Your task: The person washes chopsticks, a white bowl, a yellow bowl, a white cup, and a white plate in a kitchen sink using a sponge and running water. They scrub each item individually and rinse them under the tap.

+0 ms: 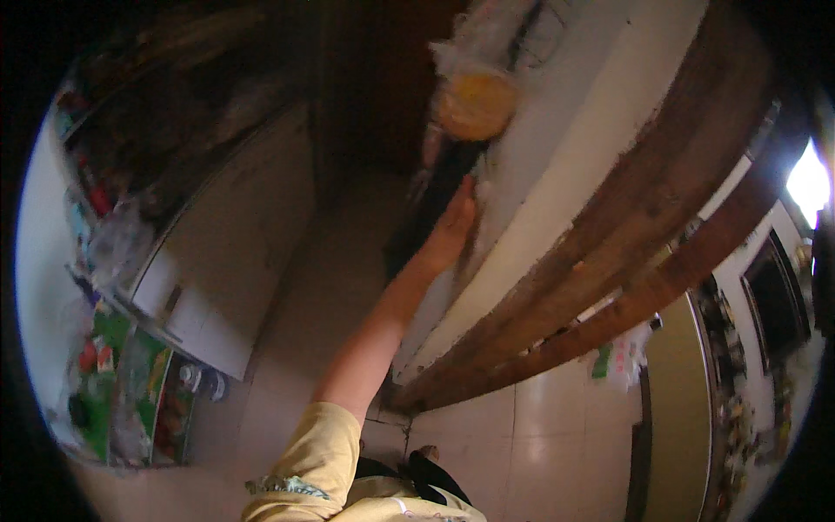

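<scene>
Reach looked done: left hand was at the white panel to its right, below the yellow bundle. Fingers roughly straight; couldn't tell grip. No finished result visible.

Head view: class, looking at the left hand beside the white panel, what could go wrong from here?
First, the left hand is close against the white panel, so the fingers might be scraped or pinched if either shifts; blur hides whether they touch.

Second, the yellow round thing, with clear plastic beside it, appears just beyond the fingertips, so it could perhaps be knocked.
</scene>
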Demonstrator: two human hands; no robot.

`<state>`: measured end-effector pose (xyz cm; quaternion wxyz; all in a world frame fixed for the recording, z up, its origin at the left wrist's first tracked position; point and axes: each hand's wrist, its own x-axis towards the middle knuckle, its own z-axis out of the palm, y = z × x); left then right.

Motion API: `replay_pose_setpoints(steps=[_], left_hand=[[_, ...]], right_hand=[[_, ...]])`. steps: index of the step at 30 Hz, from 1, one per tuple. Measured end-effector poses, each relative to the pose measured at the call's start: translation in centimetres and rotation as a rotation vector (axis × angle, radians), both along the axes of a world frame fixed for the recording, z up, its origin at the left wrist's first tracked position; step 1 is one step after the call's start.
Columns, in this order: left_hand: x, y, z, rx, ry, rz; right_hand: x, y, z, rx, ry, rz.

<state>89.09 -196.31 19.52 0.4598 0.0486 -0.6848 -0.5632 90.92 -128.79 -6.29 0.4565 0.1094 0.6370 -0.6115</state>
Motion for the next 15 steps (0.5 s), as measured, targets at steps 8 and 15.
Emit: replay_pose_setpoints(steps=[8,15], left_hand=[[-2.8,0.1,-0.9,0.091,-0.017,-0.081],[-2.5,6.6,-4.3,-0.371,-0.003,0.523]], right_hand=[[9.8,0.2,-3.6,0.379,-0.286,-0.539],[6.2,1.6,-8.1,0.323,-0.114,-0.598]])
